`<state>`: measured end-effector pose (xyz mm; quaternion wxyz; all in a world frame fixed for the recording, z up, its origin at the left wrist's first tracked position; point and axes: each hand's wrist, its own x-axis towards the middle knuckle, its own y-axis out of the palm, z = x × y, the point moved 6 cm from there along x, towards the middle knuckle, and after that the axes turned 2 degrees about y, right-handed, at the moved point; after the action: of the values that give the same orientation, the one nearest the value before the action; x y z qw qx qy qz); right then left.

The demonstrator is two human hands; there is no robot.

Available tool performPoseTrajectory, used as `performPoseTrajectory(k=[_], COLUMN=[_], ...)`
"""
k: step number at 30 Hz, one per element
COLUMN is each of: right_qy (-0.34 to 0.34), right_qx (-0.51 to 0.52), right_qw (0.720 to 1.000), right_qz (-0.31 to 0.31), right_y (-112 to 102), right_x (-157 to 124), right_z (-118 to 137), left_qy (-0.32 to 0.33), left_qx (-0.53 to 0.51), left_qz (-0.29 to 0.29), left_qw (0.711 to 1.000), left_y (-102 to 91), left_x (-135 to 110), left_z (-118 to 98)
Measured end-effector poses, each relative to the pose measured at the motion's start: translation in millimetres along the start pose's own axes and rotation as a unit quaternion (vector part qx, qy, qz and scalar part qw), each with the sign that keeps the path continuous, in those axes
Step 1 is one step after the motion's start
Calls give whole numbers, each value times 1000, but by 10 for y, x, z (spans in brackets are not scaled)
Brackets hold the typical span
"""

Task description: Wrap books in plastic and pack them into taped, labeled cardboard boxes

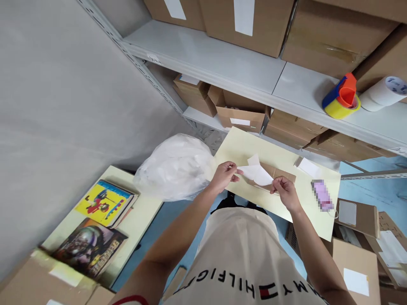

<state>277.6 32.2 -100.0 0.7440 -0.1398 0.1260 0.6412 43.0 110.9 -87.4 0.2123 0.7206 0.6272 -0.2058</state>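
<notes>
A white sheet of paper (pixel 261 176), folded or creased, stretches between my two hands. My left hand (pixel 225 174) pinches its left corner between thumb and fingers. At the lower right corner, my right hand (pixel 285 191) grips it the same way. Beneath the paper a flat-looking brown cardboard box (pixel 286 175) lies on the cream table (pixel 244 140), partly covered by the sheet. Whether a small white flap above the paper belongs to it I cannot tell.
A white stack of labels (pixel 309 167) and a blurred pink phone (pixel 322 195) lie at right. Left stands a bulky white plastic bag (pixel 176 167). Shelves hold cardboard boxes (pixel 244 21), a tape dispenser (pixel 343 99) and white rolls (pixel 383 94). Books (pixel 103 201) rest on another table.
</notes>
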Motion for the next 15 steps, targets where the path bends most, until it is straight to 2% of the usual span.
performPoseTrajectory(k=[5,8,11,15], right_qy=[12,3,1,9], right_qx=[-10,-39,-92,-143], right_qw=[1000,997,988,955], right_qz=[-26,-64,-126,-259], right_y=[238,324,323,186], right_x=[119,192,226,112], right_z=[32,79,108,127], left_qy=[7,16,36,82], left_qx=[-13,-19,-14,-16], left_qz=[1,0,-14,-69], left_qw=[1000,1000,999,994], left_y=[-387,-597,-805,-1045], left_x=[269,514,861,1465], left_z=[-110,-179,-266,-482])
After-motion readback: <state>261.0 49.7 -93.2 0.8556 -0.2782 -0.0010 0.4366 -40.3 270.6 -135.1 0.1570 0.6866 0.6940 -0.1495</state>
